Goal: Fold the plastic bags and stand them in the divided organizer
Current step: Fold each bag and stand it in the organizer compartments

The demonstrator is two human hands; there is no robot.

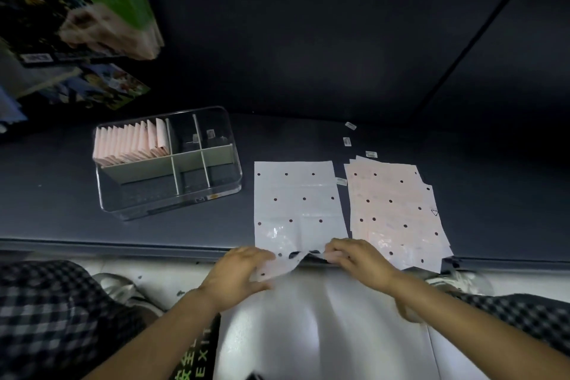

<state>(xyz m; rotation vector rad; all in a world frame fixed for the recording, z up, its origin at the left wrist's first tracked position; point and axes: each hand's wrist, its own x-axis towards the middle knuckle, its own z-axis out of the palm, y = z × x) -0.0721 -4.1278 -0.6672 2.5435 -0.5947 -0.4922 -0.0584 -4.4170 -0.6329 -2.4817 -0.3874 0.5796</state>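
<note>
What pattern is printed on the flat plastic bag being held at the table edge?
Small dark dots in staggered rows on the pale translucent plastic bag, seen in the head view.

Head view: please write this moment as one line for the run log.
left hand: holds near edge of dotted bag | right hand: same edge | organizer: folded bags in back-left compartment | stack: waiting

Dark grey table [61, 194]; dark wall [308, 25] behind; pale floor [172, 274] below; dim light.
</note>
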